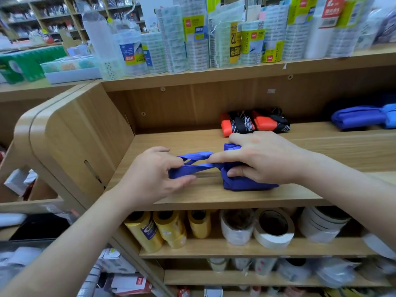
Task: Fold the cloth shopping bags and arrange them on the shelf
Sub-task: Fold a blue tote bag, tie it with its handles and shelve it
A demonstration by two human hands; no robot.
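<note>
Folded red-and-black bags lie along the back edge of the shelf, with other blue bags toward its right end and tape rolls on the board below. Near the front edge rests a folded blue bag. The right hand grips it from above, and the left hand pinches its straps, stretched out to the left.

The blue bag you're working on is thin, matt cloth, creased, and its straps are smoother. The shelf shows pale wood grain with a smooth, faint sheen. At its back edge, the black-and-orange bags look like matt fabric. Below you, the yellow tape rolls are glossy plastic.
</note>
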